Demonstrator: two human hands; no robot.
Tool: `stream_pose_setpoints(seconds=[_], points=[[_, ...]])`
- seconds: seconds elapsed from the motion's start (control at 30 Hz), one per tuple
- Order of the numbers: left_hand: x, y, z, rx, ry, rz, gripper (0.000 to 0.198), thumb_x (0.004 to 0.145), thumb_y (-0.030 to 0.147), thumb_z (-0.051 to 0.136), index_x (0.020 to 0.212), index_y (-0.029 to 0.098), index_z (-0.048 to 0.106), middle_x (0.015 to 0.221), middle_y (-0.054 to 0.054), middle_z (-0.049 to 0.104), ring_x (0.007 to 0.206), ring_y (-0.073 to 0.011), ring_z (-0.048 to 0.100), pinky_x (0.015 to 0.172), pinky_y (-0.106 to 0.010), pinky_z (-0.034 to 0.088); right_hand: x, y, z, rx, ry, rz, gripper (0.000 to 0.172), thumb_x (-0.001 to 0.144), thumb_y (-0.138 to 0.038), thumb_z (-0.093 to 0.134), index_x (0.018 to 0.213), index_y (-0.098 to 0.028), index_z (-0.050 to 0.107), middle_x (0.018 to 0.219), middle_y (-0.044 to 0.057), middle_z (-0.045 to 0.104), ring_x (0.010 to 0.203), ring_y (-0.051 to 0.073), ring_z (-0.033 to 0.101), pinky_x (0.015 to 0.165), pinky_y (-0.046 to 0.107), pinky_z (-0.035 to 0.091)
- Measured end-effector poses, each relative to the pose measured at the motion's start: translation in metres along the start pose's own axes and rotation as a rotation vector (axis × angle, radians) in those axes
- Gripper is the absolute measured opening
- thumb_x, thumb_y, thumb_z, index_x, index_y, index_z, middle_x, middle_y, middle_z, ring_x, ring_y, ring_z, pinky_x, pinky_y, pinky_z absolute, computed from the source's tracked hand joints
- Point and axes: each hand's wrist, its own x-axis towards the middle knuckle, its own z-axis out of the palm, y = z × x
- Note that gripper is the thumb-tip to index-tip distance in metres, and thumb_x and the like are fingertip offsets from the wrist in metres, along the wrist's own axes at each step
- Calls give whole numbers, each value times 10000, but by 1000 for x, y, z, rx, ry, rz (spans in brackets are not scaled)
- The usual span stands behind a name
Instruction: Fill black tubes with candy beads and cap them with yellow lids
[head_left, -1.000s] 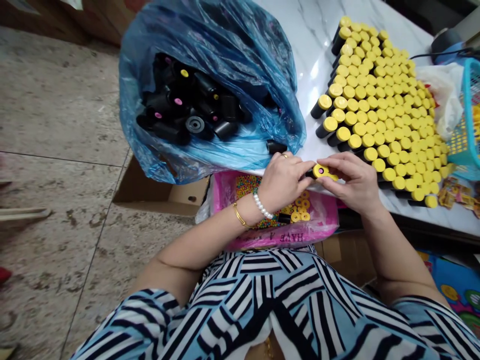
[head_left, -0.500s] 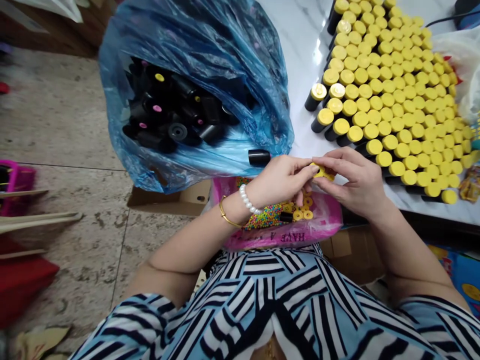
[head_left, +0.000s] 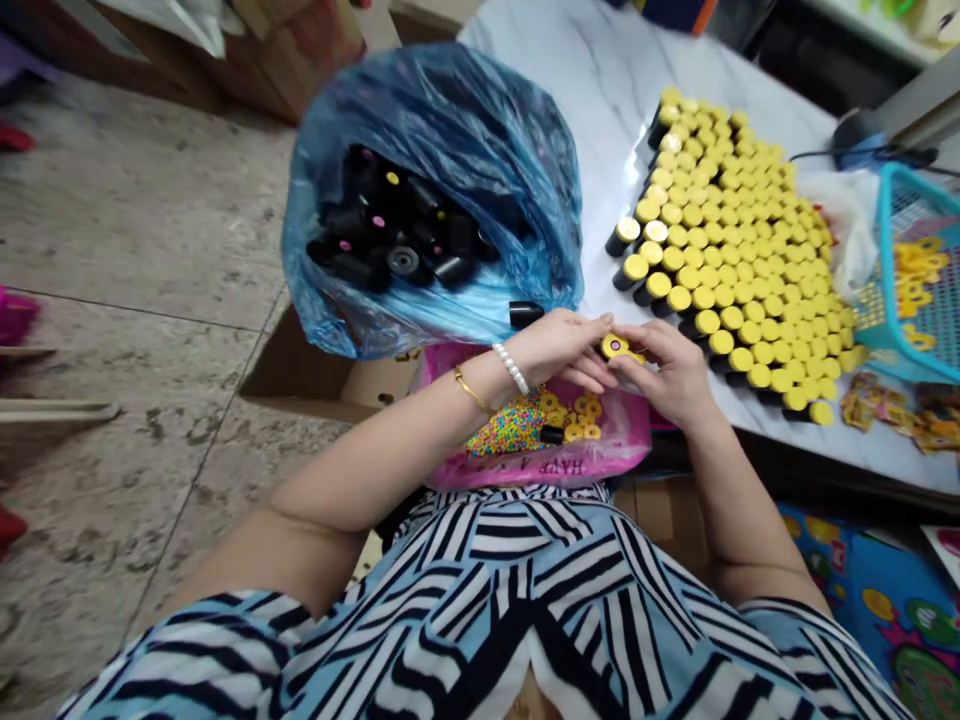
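Head view: right hand (head_left: pixel 670 375) pinches yellow cap (head_left: pixel 616 346), pink dot in its middle, above pink tray (head_left: pixel 631 425). Left hand (head_left: pixel 564 345) right beside cap, fingers extended; can't tell if it grips too. Tray has beads (head_left: pixel 504 428), yellow rings (head_left: pixel 573 432), one black tube (head_left: pixel 552 434). Blue bag (head_left: pixel 480 105) of black bottles (head_left: pixel 367 262) on left, one lying near left hand. Yellow-topped tubes (head_left: pixel 750 240) packed upright on bench (head_left: pixel 600 80), right; turquoise basket (head_left: pixel 883 250) beyond.
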Motion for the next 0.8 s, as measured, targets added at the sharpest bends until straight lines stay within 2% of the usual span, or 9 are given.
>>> stream_pose_setpoints(seconds=[0.13, 0.27, 0.4, 0.53, 0.57, 0.63, 0.7, 0.73, 0.8], points=[[5, -3, 4, 38, 43, 76, 328, 1058, 391, 580, 935, 104, 681, 772, -109, 782, 689, -158, 767, 673, -247, 629, -4, 1, 6, -44, 28, 8, 313, 959, -369, 684, 1241, -254, 756, 912, 38, 689, 793, 179, 649, 755, 330, 557], [4, -13, 11, 78, 117, 147, 317, 1083, 354, 521, 940, 109, 663, 726, -84, 760, 641, -152, 750, 671, -267, 626, -13, -1, 17, -46, 122, 61, 370, 962, -358, 662, 1303, -232, 731, 984, 62, 765, 838, 195, 674, 818, 352, 562], [-2, -16, 9, 87, 21, 177, 252, 1073, 281, 525, 981, 109, 685, 820, -90, 784, 668, -132, 750, 650, -230, 610, -13, 1, 16, 72, 50, 160, 400, 931, -392, 701, 1290, -221, 741, 1075, 77, 784, 892, 195, 694, 864, 368, 581], [-1, -15, 4, 168, 1, 207, 223, 1035, 295, 595, 1009, 116, 725, 820, -98, 790, 664, -130, 744, 643, -210, 596, -19, 9, 6, 404, -59, 221, 709, 890, -375, 744, 1547, -256, 508, 1143, 71, 753, 943, 188, 721, 867, 380, 622], [0, -14, 3, 184, 4, 205, 238, 1035, 305, 591, 1008, 114, 731, 813, -104, 789, 674, -139, 749, 648, -220, 600, -22, 10, 4, 474, -72, 242, 740, 887, -371, 749, 1565, -267, 471, 1136, 64, 752, 929, 183, 730, 867, 383, 629], [2, -12, 3, 215, 5, 202, 264, 1042, 303, 563, 1012, 109, 741, 806, -114, 786, 707, -162, 762, 667, -249, 611, -26, 14, 0, 543, -69, 290, 626, 896, -383, 746, 1478, -261, 551, 1096, 58, 765, 884, 174, 745, 872, 388, 636], [3, -11, 4, 254, 16, 208, 277, 1047, 284, 536, 1004, 109, 746, 792, -113, 782, 719, -175, 768, 683, -273, 620, -24, 16, -3, 550, -46, 331, 413, 901, -418, 743, 1261, -227, 681, 1013, 57, 784, 791, 167, 742, 807, 369, 640], [4, -10, 4, 272, 17, 210, 282, 1048, 280, 528, 991, 110, 745, 783, -111, 780, 723, -178, 770, 690, -280, 622, -20, 16, -5, 550, -34, 343, 362, 894, -434, 750, 1180, -217, 704, 953, 50, 786, 724, 158, 724, 743, 346, 633], [3, -9, 2, 292, 16, 210, 295, 1051, 284, 518, 939, 118, 734, 752, -101, 772, 719, -179, 770, 694, -280, 620, -7, 16, -7, 563, -37, 360, 375, 873, -452, 771, 1157, -217, 703, 805, 7, 753, 582, 126, 641, 595, 286, 570]])
